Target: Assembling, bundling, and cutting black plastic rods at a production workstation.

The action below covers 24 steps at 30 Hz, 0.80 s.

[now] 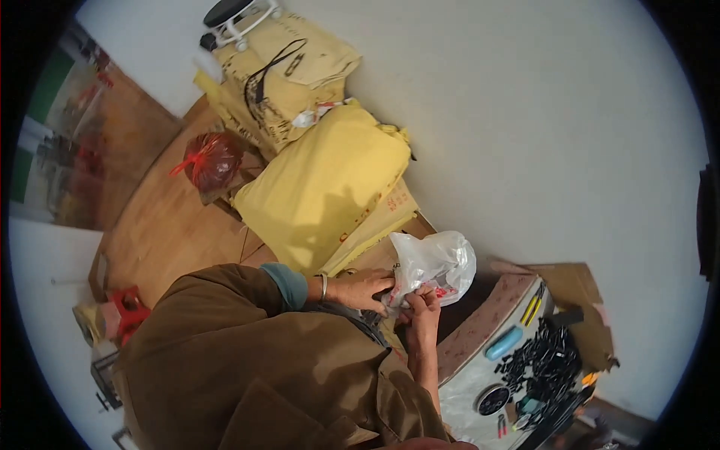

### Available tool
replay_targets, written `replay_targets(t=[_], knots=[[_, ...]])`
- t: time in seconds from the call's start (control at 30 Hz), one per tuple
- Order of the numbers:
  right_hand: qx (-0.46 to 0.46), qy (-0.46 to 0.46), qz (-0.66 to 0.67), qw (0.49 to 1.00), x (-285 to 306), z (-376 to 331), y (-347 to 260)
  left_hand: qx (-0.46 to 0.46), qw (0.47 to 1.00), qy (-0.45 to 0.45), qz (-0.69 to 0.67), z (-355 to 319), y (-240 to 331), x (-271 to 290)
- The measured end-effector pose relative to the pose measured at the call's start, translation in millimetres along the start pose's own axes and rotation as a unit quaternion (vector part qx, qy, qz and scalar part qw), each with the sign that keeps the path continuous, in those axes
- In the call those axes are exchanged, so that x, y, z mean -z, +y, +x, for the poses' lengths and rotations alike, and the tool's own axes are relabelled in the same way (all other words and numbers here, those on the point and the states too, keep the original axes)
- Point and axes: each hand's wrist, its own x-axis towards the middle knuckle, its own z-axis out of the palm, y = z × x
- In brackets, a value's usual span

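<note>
A thin white plastic bag [442, 253] with red print puffs out before me, beside the wall. At its near left edge is my left hand [363, 291], closed on the plastic, with some fingertips hidden. My right hand [424, 306] pinches the bag's lower edge between thumb and fingers. What lies inside the bag cannot be made out. Just beyond the hands rests a large, full yellow sack [322, 184].
On my right a table [469, 409] bears a heap of small black parts [541, 364], a light blue case [503, 342], yellow-handled pliers [532, 304] and a round black dish [493, 400]. More printed sacks [300, 64] and a tied red bag [213, 161] stand farther off.
</note>
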Motion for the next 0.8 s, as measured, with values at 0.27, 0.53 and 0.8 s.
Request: replay_targets(t=[0.27, 0.53, 0.8], knots=[[-0.018, -0.109, -0.074, 0.991, -94.6, 12.5, -18.0, 0.075, 0.982, 0.164, 0.051, -12.7, -29.6, 67.3], [0.216, -0.129, -0.135, 0.958, -136.0, 31.2, -37.7, 0.099, 0.897, 0.290, 0.319, 7.9, -101.0, 164.6], [0.110, -0.097, -0.316, 0.937, -82.0, 43.5, 18.2, 0.356, 0.781, 0.278, 0.431, 44.3, -216.7, 209.7]])
